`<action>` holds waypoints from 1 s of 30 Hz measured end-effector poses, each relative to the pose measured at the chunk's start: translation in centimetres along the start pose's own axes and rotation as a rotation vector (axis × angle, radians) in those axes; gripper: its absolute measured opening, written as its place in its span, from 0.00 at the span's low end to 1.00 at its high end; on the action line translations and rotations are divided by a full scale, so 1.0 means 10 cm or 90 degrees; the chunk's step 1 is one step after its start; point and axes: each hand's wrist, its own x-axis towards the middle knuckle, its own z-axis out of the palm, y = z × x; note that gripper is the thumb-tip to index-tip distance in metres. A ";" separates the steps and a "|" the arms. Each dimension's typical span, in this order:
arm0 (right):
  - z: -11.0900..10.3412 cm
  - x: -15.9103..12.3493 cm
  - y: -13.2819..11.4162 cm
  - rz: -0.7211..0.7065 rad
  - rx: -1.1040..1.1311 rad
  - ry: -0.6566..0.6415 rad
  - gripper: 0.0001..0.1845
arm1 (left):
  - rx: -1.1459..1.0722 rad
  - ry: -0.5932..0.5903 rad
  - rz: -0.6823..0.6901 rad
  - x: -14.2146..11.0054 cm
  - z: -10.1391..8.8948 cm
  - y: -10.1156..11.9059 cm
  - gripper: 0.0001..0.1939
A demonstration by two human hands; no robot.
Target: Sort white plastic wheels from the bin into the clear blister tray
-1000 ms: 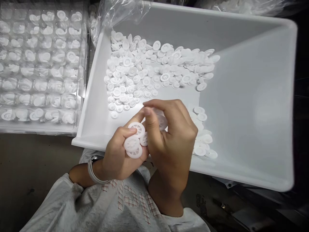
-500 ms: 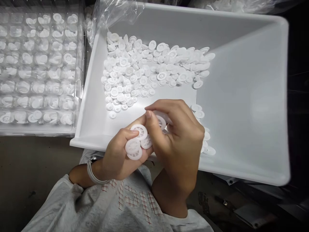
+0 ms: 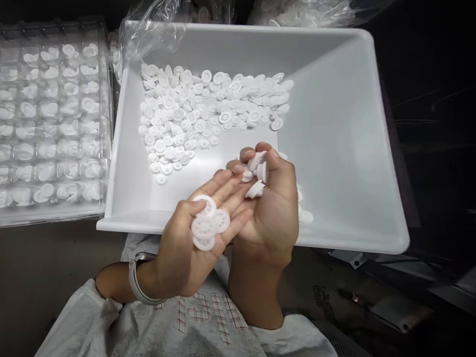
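Observation:
Several round white plastic wheels (image 3: 204,227) lie overlapped on the palm of my left hand (image 3: 186,248), with the thumb pressing on the top one and the fingers stretched out flat. Beside it my right hand (image 3: 275,203) is turned palm up, fingers curled around several more white wheels (image 3: 260,171). The fingertips of my left hand reach against the right palm. Both hands are above the near side of a white plastic bin (image 3: 334,134). A heap of the same wheels (image 3: 208,104) is spread over the bin's far left floor.
Left of the bin stands a clear compartment tray (image 3: 55,210) with white parts in its cells. Crumpled clear plastic bags (image 3: 148,34) hang over the bin's far left corner. A few loose wheels (image 3: 305,216) lie in the bin behind my right hand.
My right hand has turned from palm down to palm up, showing wheels in its curled fingers. My left fingers have straightened. The camera view has shifted, so the bin appears further left.

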 end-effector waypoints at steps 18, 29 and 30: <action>-0.08 -0.13 0.02 0.074 0.125 -0.215 0.19 | 0.660 0.041 0.465 -0.15 -0.09 0.30 0.09; 0.12 -0.34 -0.18 0.273 0.441 -0.165 0.21 | 1.347 -0.118 0.769 0.05 -0.24 0.26 0.12; 0.11 -0.33 -0.17 0.277 0.453 -0.170 0.22 | 1.347 -0.131 0.761 0.05 -0.24 0.28 0.12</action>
